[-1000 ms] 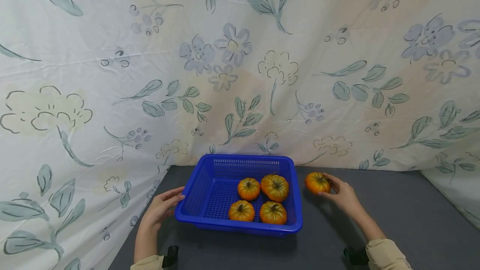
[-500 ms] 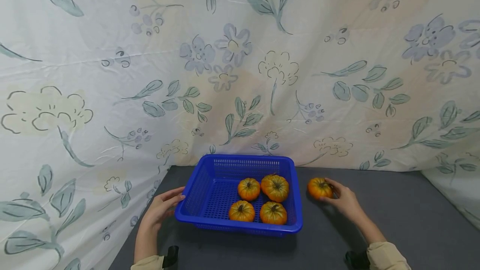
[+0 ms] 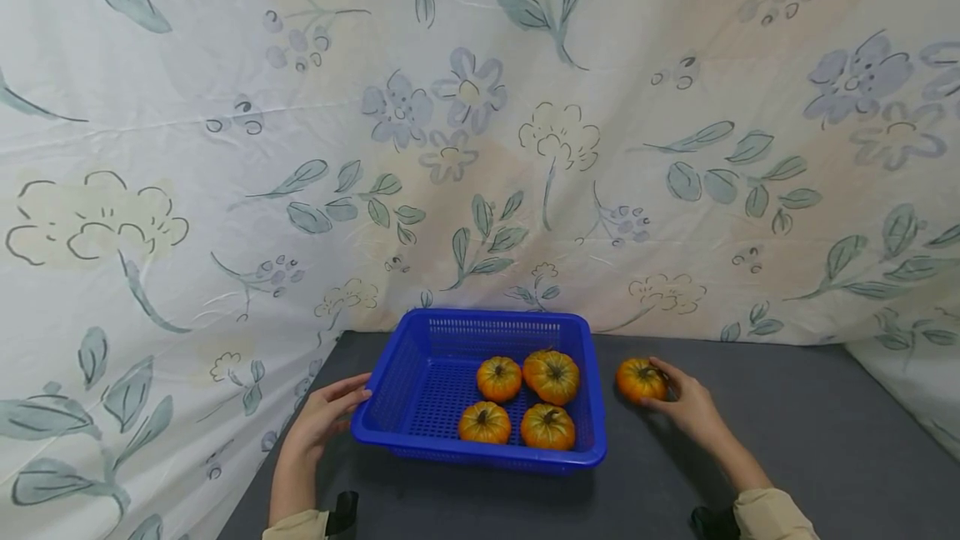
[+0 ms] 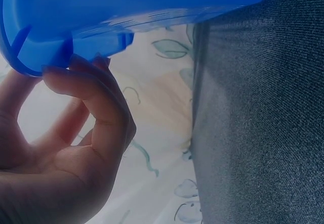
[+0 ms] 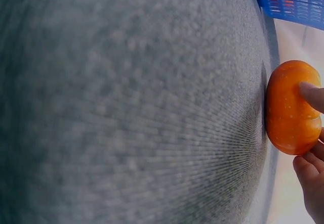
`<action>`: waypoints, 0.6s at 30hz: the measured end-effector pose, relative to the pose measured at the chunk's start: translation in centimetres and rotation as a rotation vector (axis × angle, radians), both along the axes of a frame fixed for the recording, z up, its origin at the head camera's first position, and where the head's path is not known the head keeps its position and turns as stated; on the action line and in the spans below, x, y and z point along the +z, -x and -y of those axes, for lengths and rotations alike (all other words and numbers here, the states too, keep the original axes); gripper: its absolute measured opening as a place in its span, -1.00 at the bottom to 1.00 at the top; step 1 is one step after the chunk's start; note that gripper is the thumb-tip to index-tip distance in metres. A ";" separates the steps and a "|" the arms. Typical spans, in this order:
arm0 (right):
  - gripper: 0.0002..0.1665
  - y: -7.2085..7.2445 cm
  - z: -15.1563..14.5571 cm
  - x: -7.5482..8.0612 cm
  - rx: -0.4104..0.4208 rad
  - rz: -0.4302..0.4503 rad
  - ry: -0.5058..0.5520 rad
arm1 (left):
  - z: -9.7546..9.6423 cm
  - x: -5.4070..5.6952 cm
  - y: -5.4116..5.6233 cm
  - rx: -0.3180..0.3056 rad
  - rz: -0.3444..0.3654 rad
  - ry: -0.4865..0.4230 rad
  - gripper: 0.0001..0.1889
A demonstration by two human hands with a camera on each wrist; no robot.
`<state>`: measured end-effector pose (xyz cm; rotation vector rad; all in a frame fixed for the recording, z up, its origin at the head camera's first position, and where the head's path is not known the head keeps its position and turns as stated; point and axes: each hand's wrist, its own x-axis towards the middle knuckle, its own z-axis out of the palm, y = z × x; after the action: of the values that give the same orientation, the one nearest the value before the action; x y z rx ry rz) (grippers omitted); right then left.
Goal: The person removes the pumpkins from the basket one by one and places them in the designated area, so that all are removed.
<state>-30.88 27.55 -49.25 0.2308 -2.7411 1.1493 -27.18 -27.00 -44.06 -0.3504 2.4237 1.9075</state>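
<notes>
A blue plastic basket (image 3: 480,458) with slotted walls stands on the dark table, several small orange pumpkins (image 3: 483,422) lying in its right half. At its left side my left hand (image 3: 324,417) holds the rim; in the left wrist view, curled fingertips (image 4: 58,77) meet the basket's edge (image 4: 30,67). To the right of the basket, another small pumpkin (image 3: 640,380) sits on the table. My right hand (image 3: 692,407) grips it from the right, thumb on the near side and fingers over the far side. The right wrist view shows the pumpkin (image 5: 291,107) against the tabletop, partly covered by the fingers.
The dark grey table (image 3: 787,423) extends to the right of my right hand. Behind it and along the left hangs a floral curtain (image 3: 480,148), close to the basket's back rim.
My right hand has lowered the pumpkin onto the table, slightly to the right and nearer to me. The left hand and the basket have stayed in place.
</notes>
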 end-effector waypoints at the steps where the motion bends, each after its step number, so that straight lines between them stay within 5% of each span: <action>1: -0.13 0.0 0.0 0.0 -0.001 -0.003 0.001 | 0.0 0.0 0.0 0.000 0.000 -0.001 -0.38; 18: -0.11 -0.2 0.1 0.1 -0.004 0.007 -0.003 | 0.0 0.0 -0.1 0.003 -0.012 -0.014 -0.39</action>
<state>-30.66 27.43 -49.12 0.2219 -2.7485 1.1467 -27.13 -27.01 -44.08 -0.3430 2.4168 1.9320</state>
